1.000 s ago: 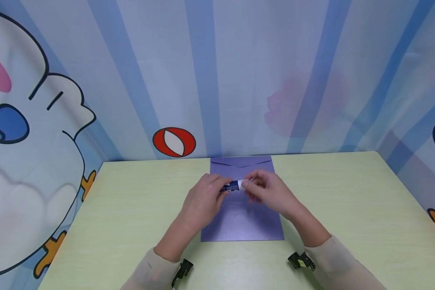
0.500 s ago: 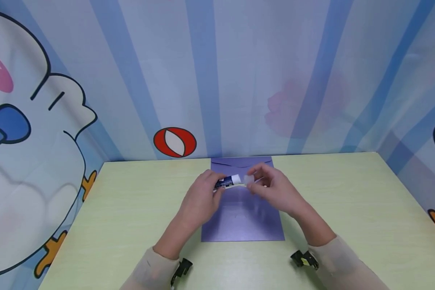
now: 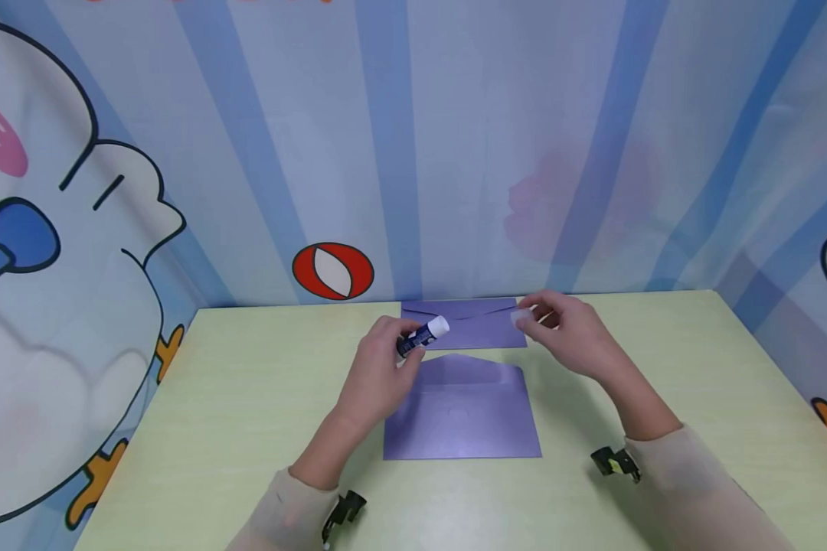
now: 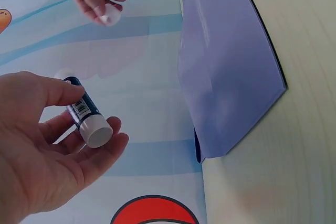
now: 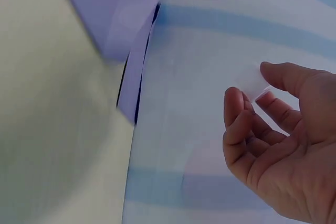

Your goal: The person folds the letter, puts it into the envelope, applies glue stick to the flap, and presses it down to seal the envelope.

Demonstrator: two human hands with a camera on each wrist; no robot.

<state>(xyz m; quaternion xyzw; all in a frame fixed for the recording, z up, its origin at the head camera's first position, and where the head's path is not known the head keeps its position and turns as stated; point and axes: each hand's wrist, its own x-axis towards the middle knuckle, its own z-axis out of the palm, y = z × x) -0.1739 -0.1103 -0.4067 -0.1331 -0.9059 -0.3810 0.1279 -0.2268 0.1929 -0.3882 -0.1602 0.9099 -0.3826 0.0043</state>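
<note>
My left hand (image 3: 379,371) grips a dark blue and white glue stick (image 3: 419,338) between thumb and fingers, tilted with its white end up and to the right. A barcode shows on the glue stick (image 4: 83,109) in the left wrist view. Off to the right, my right hand (image 3: 572,333) pinches a small translucent cap (image 3: 521,316) by its thumb and fingertips. Below the hands lies a purple envelope (image 3: 465,421) with its pointed flap raised toward the back. The left hand overlaps its upper left corner in the head view.
A second purple envelope (image 3: 482,333), flap folded down, lies behind at the table's back edge. The pale wooden table (image 3: 269,383) meets a printed blue-striped curtain (image 3: 455,153) at the back. Curtains also stand at both sides.
The right hand has pulled the cap off the glue stick and moved right and back with it. The left hand has shifted slightly left, and the glue stick now tilts more upward.
</note>
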